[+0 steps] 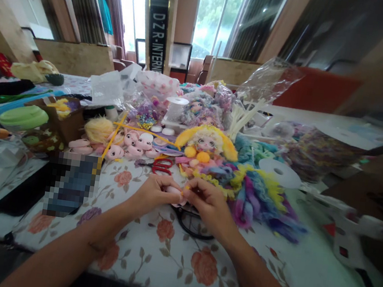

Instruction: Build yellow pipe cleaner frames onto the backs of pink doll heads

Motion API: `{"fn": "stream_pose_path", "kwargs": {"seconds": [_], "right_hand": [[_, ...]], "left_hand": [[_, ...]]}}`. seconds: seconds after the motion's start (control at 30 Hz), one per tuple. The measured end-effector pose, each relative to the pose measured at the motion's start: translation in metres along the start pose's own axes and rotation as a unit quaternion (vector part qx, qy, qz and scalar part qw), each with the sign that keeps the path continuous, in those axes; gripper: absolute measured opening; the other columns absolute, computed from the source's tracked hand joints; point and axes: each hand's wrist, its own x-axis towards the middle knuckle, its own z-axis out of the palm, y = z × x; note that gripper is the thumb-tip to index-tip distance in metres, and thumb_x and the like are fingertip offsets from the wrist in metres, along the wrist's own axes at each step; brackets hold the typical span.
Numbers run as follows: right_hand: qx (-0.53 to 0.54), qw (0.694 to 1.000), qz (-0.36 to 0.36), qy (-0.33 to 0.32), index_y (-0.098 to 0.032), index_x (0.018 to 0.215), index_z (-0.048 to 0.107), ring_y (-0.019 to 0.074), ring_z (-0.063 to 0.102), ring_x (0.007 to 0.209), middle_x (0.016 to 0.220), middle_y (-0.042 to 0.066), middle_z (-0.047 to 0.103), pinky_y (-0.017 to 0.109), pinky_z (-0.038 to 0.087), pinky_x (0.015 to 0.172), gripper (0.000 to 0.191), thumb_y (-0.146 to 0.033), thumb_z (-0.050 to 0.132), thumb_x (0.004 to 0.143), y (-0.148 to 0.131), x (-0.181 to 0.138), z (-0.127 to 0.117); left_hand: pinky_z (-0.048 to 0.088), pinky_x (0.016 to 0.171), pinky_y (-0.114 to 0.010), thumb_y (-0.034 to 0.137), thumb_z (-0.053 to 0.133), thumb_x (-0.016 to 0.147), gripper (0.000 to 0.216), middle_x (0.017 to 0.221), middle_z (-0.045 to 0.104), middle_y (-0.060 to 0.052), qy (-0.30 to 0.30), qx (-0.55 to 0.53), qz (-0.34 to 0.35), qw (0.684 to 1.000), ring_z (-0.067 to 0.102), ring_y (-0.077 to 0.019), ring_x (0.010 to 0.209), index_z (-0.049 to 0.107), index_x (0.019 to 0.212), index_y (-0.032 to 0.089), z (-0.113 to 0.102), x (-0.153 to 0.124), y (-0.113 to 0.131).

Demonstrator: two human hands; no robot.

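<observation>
Above flowered worktop (147,258), small pale piece (172,190) sits between hands, pinched by left hand (152,192); right hand (207,205) bunched at its right end, grip unclear; long axis mostly hidden.

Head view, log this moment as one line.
left hand: holds small pale piece | right hand: close at its side, grip unclear | beyond hands: red-handled scissors, yellow-eared doll | surface: floral tablecloth

Your windows (217,21) were pretty blown out while your room looked kinda dim. Your shot's right edge went dark and smeary, corners stretched, and a pixelated patch (71,187) sat lower left.
</observation>
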Motion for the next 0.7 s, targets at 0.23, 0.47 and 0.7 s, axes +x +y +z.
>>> {"fn": "stream_pose_path", "kwargs": {"seconds": [0.23,0.47,0.7], "right_hand": [[0.147,0.986,0.068,0.039,-0.018,0.084,0.061,0.0127,0.054,0.065,0.076,0.0,0.059,0.024,0.042,0.059,0.023,-0.036,0.068,0.072,0.0052,0.005,-0.0061],[0.181,0.976,0.121,-0.001,-0.016,0.085,0.065,0.0155,0.058,0.07,0.08,0.002,0.064,0.027,0.046,0.066,0.03,-0.039,0.072,0.067,0.0045,0.0043,-0.005],[0.226,0.964,0.139,-0.004,-0.017,0.08,0.065,0.0137,0.058,0.066,0.074,0.0,0.064,0.025,0.044,0.063,0.022,-0.034,0.071,0.068,0.0039,0.0029,-0.0011]], "left_hand": [[0.036,0.053,-0.019,0.033,0.074,0.067,0.022,0.065,0.06,0.0,0.005,-0.11,-0.052,0.993,0.049,-0.0078,0.057,0.069,0.077,0.014,0.0002,0.0003,0.0],[0.049,0.061,-0.022,0.034,0.072,0.07,0.025,0.082,0.064,-0.003,0.004,-0.271,-0.054,0.961,0.057,-0.0109,0.069,0.065,0.085,0.015,0.0013,0.0013,-0.0011],[0.048,0.067,-0.023,0.036,0.07,0.071,0.027,0.079,0.065,-0.002,0.054,-0.203,-0.058,0.976,0.058,-0.0107,0.07,0.067,0.088,0.015,0.0014,0.0012,0.0005]]}}
